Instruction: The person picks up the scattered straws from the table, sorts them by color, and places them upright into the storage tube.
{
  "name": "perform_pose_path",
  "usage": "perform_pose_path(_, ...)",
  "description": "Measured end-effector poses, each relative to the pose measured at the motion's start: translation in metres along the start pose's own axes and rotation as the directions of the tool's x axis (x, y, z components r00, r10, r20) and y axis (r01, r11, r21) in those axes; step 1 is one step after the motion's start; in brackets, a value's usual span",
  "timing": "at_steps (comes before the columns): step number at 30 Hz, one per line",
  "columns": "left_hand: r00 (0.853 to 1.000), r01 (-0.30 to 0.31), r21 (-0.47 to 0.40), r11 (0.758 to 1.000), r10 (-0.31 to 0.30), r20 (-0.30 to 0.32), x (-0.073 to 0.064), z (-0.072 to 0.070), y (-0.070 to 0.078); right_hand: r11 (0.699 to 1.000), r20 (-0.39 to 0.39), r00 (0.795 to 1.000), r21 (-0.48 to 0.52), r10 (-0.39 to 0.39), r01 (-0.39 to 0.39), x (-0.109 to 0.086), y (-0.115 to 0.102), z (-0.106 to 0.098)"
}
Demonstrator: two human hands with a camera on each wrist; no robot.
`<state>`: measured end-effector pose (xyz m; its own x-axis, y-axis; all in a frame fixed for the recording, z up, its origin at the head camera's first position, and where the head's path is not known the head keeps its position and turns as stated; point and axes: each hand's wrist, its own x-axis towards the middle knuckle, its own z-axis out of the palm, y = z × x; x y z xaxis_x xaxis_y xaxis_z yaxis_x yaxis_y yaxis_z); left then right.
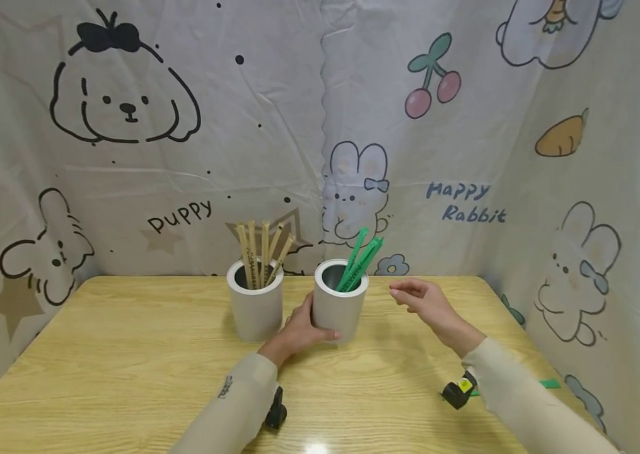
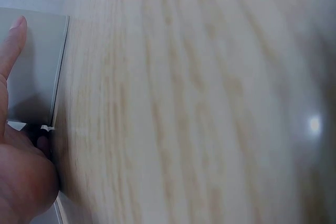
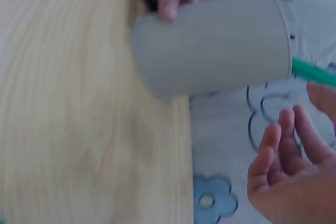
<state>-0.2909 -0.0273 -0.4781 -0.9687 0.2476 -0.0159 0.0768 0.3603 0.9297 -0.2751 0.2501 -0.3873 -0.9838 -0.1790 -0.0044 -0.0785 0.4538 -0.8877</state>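
Note:
My left hand (image 1: 299, 328) holds a white cylindrical holder (image 1: 339, 315) low on its side, thumb across the front, fingers round the left. Slim green wrapped sticks (image 1: 362, 265) with dark print lean to the right inside it. To the left stands a matching white holder (image 1: 257, 312) with several tan wrapped sticks (image 1: 265, 252), close by the back of the left hand. My right hand (image 1: 433, 312) is raised to the right of the green sticks, apart from them. In the right wrist view its fingers (image 3: 289, 150) are loosely bent with nothing between them.
Another green stick (image 1: 550, 383) lies on the wooden table (image 1: 127, 378) at the right, partly hidden by the right sleeve and wrist camera (image 1: 458, 392). A printed cloth (image 1: 274, 126) hangs behind the table's back edge and along both sides.

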Motion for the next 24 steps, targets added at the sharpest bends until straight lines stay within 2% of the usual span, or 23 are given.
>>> perform_pose_path(7,1.000,0.007,0.009,1.000,-0.007,0.002,0.001,-0.003,0.000,0.997,0.085,0.996,-0.064,-0.041,0.046,-0.016,0.029,-0.024)
perform_pose_path(14,1.000,-0.012,-0.006,1.000,0.012,0.004,0.001,-0.002,0.000,0.995,0.175,0.981,-0.030,-0.084,0.090,-0.032,0.063,-0.050)
perform_pose_path(21,1.000,-0.006,-0.001,1.000,0.006,0.006,0.000,0.000,0.001,0.998,0.261,0.965,-0.067,-0.002,0.021,-0.054,0.093,-0.088)
perform_pose_path(24,1.000,0.006,0.001,1.000,-0.006,0.008,0.001,0.000,0.000,0.997,0.318,0.948,-0.071,0.014,0.009,-0.063,0.106,-0.105)
